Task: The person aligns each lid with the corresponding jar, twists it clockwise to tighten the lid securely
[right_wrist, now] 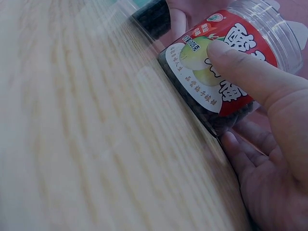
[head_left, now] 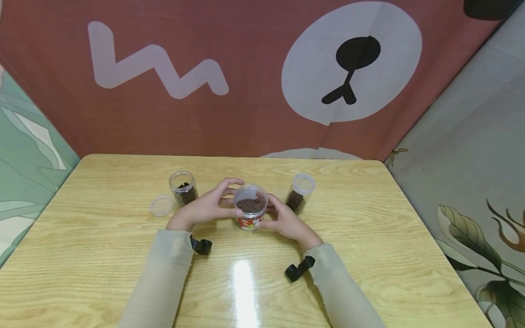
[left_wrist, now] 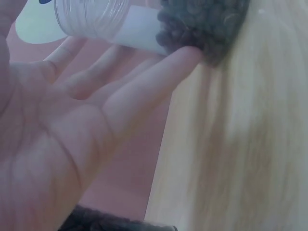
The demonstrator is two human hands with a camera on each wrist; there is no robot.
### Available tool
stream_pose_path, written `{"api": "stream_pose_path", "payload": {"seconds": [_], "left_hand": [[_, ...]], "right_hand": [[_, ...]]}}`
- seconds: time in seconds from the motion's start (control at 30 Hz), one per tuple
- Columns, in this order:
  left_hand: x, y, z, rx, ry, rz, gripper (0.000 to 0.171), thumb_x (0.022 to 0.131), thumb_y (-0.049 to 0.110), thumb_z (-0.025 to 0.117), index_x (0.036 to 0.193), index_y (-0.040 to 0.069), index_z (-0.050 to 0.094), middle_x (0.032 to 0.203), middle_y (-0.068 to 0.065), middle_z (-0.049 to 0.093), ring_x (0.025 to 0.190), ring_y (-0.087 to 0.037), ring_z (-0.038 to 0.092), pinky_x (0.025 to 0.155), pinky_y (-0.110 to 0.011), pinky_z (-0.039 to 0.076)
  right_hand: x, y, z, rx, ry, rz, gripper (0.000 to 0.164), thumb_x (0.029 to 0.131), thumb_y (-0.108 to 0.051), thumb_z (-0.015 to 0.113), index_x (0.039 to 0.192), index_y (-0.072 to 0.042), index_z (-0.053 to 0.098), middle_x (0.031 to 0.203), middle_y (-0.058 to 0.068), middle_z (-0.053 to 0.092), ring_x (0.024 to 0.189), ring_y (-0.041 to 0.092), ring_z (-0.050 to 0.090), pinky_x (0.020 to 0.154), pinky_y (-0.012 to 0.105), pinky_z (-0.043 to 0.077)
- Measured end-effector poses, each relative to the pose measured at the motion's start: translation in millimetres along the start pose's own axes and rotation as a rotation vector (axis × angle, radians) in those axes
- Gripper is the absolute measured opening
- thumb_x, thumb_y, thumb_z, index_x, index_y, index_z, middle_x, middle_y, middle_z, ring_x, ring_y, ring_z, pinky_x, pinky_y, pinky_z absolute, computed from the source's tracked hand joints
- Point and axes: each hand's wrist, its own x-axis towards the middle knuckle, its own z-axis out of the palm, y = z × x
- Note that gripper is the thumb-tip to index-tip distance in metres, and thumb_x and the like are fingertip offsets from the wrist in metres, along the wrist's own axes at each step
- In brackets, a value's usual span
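Note:
A clear plastic jar (head_left: 251, 222) with a red fruit label stands in the middle of the table, its mouth uncovered and dark brown bits inside. My left hand (head_left: 209, 205) holds it from the left, thumb at the near side and fingers reaching behind. In the left wrist view, one fingertip of that hand (left_wrist: 82, 115) is at the jar's dark lower part (left_wrist: 204, 24). From the right, my right hand (head_left: 289, 221) grips the same jar. The right wrist view shows the right thumb pressed on the label (right_wrist: 204, 62), with the other fingers low around the base.
An uncovered jar (head_left: 186, 196) of dark pieces stands left of my left hand, a clear round lid (head_left: 162, 206) lying beside it. Behind my right hand is another jar (head_left: 296, 200), with a pale cover on top. A printed cloth (head_left: 246, 123) hangs behind the wooden table (head_left: 361, 255).

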Motion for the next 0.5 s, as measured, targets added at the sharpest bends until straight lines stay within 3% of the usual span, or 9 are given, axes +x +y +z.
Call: {"api": "stream_pose_path", "payload": {"seconds": [0.23, 0.5], "left_hand": [[1.6, 0.7, 1.5, 0.049, 0.028, 0.014, 0.07, 0.093, 0.025, 0.077, 0.148, 0.029, 0.034, 0.153, -0.01, 0.041, 0.137, -0.037, 0.047, 0.109, -0.055, 0.042], [0.3, 0.7, -0.1, 0.049, 0.0, 0.042, 0.068, 0.097, 0.022, 0.072, 0.153, 0.025, 0.034, 0.156, -0.012, 0.037, 0.136, -0.036, 0.048, 0.109, -0.053, 0.044]], "right_hand": [[0.3, 0.8, 0.3, -0.002, -0.003, -0.007, 0.079, 0.087, -0.006, 0.08, 0.154, -0.014, 0.04, 0.147, 0.008, 0.052, 0.132, 0.028, 0.052, 0.114, 0.049, 0.037], [-1.0, 0.5, 0.4, 0.029, -0.008, -0.002, 0.082, 0.087, -0.004, 0.081, 0.155, -0.015, 0.038, 0.146, 0.008, 0.052, 0.132, 0.027, 0.052, 0.114, 0.047, 0.038]]}}
